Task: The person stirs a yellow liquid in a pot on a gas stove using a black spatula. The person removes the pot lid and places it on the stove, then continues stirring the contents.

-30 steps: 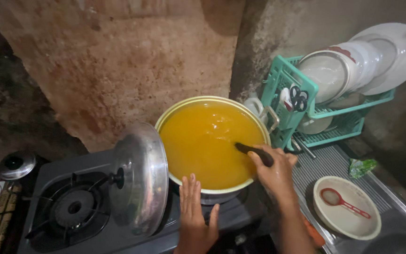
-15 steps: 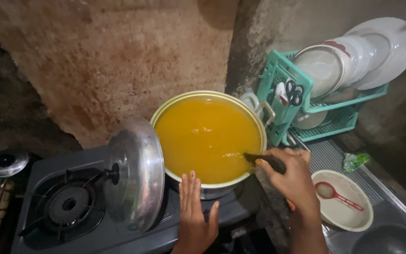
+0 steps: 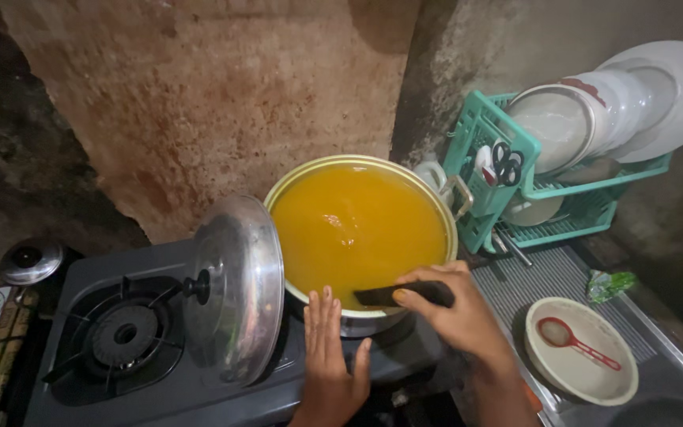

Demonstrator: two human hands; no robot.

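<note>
Right hand [image 3: 456, 316] gripping black ladle handle [image 3: 401, 295], left hand [image 3: 330, 356] flat, fingers spread, by pot [image 3: 357, 225]

Pots of yellow liquid [image 3: 357, 225]: one
Metal lids: two, a large lid [image 3: 235, 289] and a small lid [image 3: 29, 261]
Bowls with a red spoon [image 3: 581, 361]: one
Green dish racks [image 3: 488, 162]: one

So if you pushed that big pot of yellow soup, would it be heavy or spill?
The pot is probably heavy, since the yellow liquid fills it nearly to the rim. A quick push would likely slosh some over the edge. The right hand grips a dark handle at the rim, and the left hand lies flat on the stove beside it.
</note>
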